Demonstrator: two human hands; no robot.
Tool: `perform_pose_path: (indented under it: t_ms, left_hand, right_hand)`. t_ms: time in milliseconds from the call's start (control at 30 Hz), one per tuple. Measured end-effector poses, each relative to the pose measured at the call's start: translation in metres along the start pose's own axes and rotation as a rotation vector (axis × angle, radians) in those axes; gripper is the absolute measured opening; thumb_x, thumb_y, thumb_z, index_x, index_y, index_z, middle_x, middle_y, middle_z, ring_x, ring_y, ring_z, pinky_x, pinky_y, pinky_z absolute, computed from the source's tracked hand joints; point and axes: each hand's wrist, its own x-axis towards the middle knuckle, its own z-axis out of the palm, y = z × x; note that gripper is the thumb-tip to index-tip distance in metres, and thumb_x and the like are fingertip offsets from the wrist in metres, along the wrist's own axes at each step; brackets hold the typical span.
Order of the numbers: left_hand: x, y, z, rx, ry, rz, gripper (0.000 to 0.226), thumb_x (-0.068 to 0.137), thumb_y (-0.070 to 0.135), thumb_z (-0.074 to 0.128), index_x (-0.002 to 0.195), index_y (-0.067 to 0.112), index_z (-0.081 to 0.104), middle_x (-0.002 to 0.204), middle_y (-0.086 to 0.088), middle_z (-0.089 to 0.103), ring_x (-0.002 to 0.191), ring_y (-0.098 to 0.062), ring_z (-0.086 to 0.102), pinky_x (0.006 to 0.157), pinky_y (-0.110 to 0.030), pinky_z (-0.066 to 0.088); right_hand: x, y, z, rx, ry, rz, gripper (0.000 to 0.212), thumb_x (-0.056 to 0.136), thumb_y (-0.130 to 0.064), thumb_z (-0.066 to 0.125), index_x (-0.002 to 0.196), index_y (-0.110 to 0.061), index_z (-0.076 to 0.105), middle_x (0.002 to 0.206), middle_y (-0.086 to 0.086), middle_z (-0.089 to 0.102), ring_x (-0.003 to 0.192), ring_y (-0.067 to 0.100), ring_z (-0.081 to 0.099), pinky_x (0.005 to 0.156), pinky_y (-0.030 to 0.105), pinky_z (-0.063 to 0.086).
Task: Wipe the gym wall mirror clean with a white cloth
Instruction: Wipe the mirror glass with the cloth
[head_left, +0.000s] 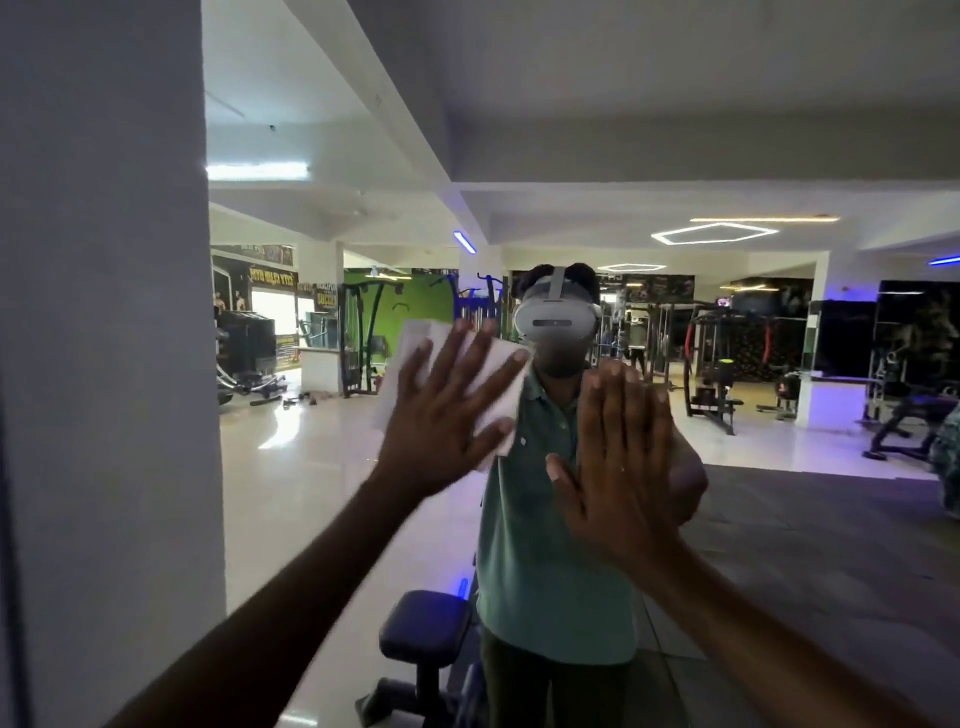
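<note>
White cloth (493, 384) flat under the spread left hand (441, 415) on the mirror (779, 493), right hand (618, 462) open-palmed against glass beside it

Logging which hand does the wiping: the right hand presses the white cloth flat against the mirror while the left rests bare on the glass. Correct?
Not quite. In the head view the left hand presses the white cloth against the mirror; the right hand rests bare on the glass.
</note>
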Motion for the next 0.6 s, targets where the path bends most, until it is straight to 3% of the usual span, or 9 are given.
perform_pose_path:
  t_ms: [67,167,267,300,333,367,433,467,600]
  left_hand:
    - [-0.007,-0.054,-0.003,0.024,0.051,-0.091,0.066,0.107,0.06,0.025,0.168,0.036,0.012,0.175,-0.011,0.011,0.163,-0.029,0.008,0.123,-0.058,0.018]
    - [-0.021,-0.114,-0.015,0.036,0.14,-0.525,0.069,0.106,0.065,0.014,0.168,0.033,0.012,0.175,-0.011,0.009,0.162,-0.029,0.009,0.124,-0.059,0.02]
    - [-0.009,-0.074,-0.018,-0.024,0.216,-0.874,0.084,0.102,0.068,-0.005,0.168,0.023,0.018,0.173,-0.019,0.016,0.16,-0.038,0.015,0.124,-0.072,0.017]
    - [-0.005,-0.046,-0.017,-0.058,0.182,-0.855,0.084,0.102,0.066,-0.006,0.168,0.02,0.016,0.173,-0.022,0.015,0.16,-0.042,0.014,0.122,-0.057,0.002]
    - [-0.003,-0.019,-0.014,-0.041,0.137,-0.727,0.078,0.105,0.062,0.0,0.168,0.021,0.016,0.173,-0.022,0.012,0.16,-0.042,0.011,0.112,-0.064,0.027]
    - [-0.007,-0.001,-0.008,-0.012,0.088,-0.529,0.071,0.107,0.058,0.011,0.169,0.023,0.017,0.174,-0.019,0.009,0.161,-0.041,0.008,0.125,-0.068,0.012]
    - [-0.016,-0.013,0.001,-0.012,0.048,-0.204,0.066,0.108,0.056,0.025,0.168,0.029,0.02,0.175,-0.014,0.01,0.162,-0.034,0.007,0.126,-0.061,0.014]
    - [-0.019,-0.037,0.004,-0.006,0.072,-0.161,0.065,0.108,0.056,0.027,0.167,0.031,0.02,0.175,-0.012,0.012,0.163,-0.032,0.01,0.125,-0.06,0.016]
    - [-0.016,-0.094,-0.001,0.042,0.178,-0.597,0.065,0.108,0.055,0.02,0.168,0.03,0.018,0.175,-0.011,0.017,0.162,-0.029,0.015,0.123,-0.055,0.02]
  right_hand:
    - [0.012,-0.015,-0.002,0.039,0.02,-0.053,0.085,0.1,-0.04,0.056,0.163,0.007,0.022,0.173,0.028,0.012,0.163,0.043,0.009,0.128,0.066,0.015]
    - [0.031,-0.035,0.0,0.065,0.016,-0.056,0.087,0.101,-0.039,0.056,0.165,0.006,0.018,0.174,0.026,0.007,0.164,0.04,0.004,0.128,0.066,0.017]
    - [0.038,-0.045,0.005,0.011,-0.031,-0.016,0.09,0.102,-0.047,0.049,0.166,0.005,0.012,0.174,0.026,0.005,0.163,0.041,0.002,0.129,0.064,0.014]
    - [0.037,-0.047,0.008,-0.006,-0.038,-0.018,0.091,0.102,-0.05,0.046,0.166,0.005,0.011,0.174,0.027,0.005,0.163,0.042,0.002,0.129,0.065,0.014]
    - [0.036,-0.047,0.009,-0.012,-0.038,-0.024,0.091,0.103,-0.051,0.044,0.166,0.005,0.011,0.174,0.028,0.005,0.163,0.043,0.003,0.129,0.066,0.014]
    - [0.036,-0.047,0.01,-0.01,-0.033,-0.027,0.091,0.103,-0.052,0.044,0.166,0.005,0.011,0.174,0.028,0.005,0.163,0.043,0.003,0.128,0.066,0.014]
    - [0.036,-0.046,0.011,0.008,-0.031,-0.041,0.091,0.103,-0.052,0.046,0.166,0.004,0.012,0.174,0.026,0.006,0.163,0.042,0.004,0.128,0.066,0.015]
    - [0.036,-0.043,0.012,0.015,-0.032,-0.056,0.091,0.103,-0.052,0.048,0.166,0.003,0.012,0.175,0.025,0.006,0.164,0.04,0.004,0.128,0.065,0.015]
    - [0.029,0.0,0.002,-0.01,-0.032,-0.023,0.085,0.105,-0.05,0.04,0.166,0.002,0.013,0.175,0.024,0.005,0.164,0.039,0.002,0.13,0.062,0.014]
